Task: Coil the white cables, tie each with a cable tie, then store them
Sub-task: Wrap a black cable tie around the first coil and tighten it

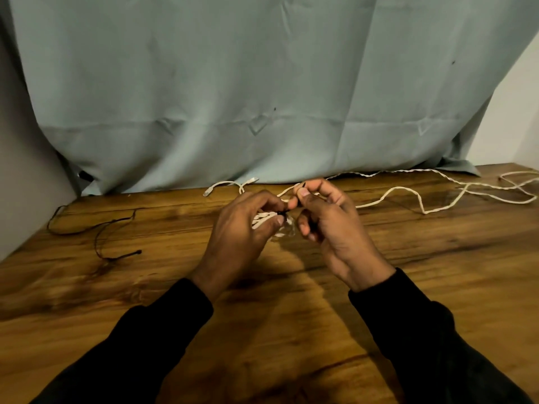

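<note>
Black ties (96, 237) lie left on the table (291, 330). Mid-table, the left hand (242, 228) grips a white coil (267, 221); the right hand (329, 223) pinches a black tie (303, 186). Loose cable (423, 199) trails right.

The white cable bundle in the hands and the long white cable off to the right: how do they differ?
The white cable bundle is coiled tight and held between the left hand and right hand, with a black cable tie at it. The long white cable lies loose, sprawling in open loops on the wooden table, untouched. Both look white and twisted.
</note>
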